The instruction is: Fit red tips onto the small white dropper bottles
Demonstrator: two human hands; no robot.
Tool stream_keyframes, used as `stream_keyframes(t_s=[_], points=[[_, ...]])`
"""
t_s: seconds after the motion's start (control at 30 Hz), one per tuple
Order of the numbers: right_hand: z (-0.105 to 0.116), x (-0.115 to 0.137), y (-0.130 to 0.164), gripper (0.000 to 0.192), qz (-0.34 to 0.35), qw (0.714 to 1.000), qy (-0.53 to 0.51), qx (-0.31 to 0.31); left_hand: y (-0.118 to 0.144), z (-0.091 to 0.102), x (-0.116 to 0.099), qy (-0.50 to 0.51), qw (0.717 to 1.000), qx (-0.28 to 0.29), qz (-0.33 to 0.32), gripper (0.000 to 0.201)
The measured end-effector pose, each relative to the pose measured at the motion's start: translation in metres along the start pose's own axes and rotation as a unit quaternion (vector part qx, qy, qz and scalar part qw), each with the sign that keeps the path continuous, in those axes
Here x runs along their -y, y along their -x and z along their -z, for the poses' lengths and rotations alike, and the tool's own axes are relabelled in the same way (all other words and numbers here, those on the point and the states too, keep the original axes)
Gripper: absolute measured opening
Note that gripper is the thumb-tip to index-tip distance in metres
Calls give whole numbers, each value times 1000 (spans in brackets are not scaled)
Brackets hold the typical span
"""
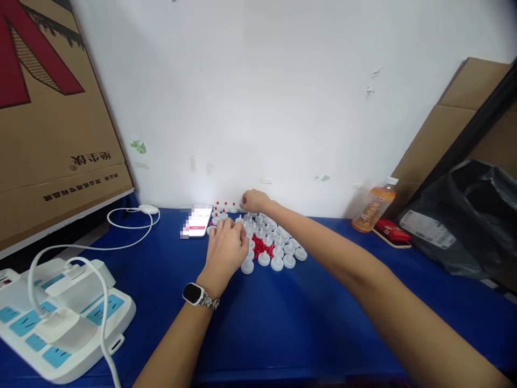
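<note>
Many round white plastic caps with short nozzles (277,263) stand in a cluster near the wall. In their midst lies a pile of small red tips (262,248). My left hand (228,245) is palm down at the cluster's left side, its fingers apart and bent over the white caps, partly hiding them. My right hand (254,201) reaches across to the back of the cluster, its fingers curled together. Whatever it pinches is hidden. Beside it, along the back left, stand several white caps with red tips (233,207).
A lit phone (197,222) lies left of the caps. A white power strip (68,323) with plugs and a looping cable (117,247) takes up the left. To the right are an orange drink bottle (375,206), a red packet (391,230) and a black plastic bag (464,215).
</note>
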State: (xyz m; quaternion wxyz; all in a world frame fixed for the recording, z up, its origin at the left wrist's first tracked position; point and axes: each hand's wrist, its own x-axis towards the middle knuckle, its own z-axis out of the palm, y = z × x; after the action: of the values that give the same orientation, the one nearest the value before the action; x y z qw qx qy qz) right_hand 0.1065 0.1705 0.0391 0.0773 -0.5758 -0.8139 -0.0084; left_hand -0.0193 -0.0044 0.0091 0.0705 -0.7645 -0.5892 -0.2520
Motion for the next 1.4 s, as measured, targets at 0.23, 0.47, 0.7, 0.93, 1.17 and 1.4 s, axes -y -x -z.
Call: stream_keyframes(t_s=[0.23,0.47,0.7,0.93,1.17,1.4], points=[[-26,36,-14,32,-54,997,-14,-44,-3,-3,6,53,999,1,11,14],[-17,30,-2,24,-80,989,-63,-104,-6,-4,9,107,994,-11,-12,13],[-2,5,100,16,41,913,-284,-290,-7,1,4,178,982,-48,46,13],[-12,-14,185,15,125,863,-386,-300,1,-4,-22,220,972,-33,-75,19],[-12,-10,200,25,147,869,-370,-292,7,-5,-32,141,980,-3,-138,30],[-9,-3,207,35,186,865,-325,-335,5,-11,-37,222,967,-62,-105,32]])
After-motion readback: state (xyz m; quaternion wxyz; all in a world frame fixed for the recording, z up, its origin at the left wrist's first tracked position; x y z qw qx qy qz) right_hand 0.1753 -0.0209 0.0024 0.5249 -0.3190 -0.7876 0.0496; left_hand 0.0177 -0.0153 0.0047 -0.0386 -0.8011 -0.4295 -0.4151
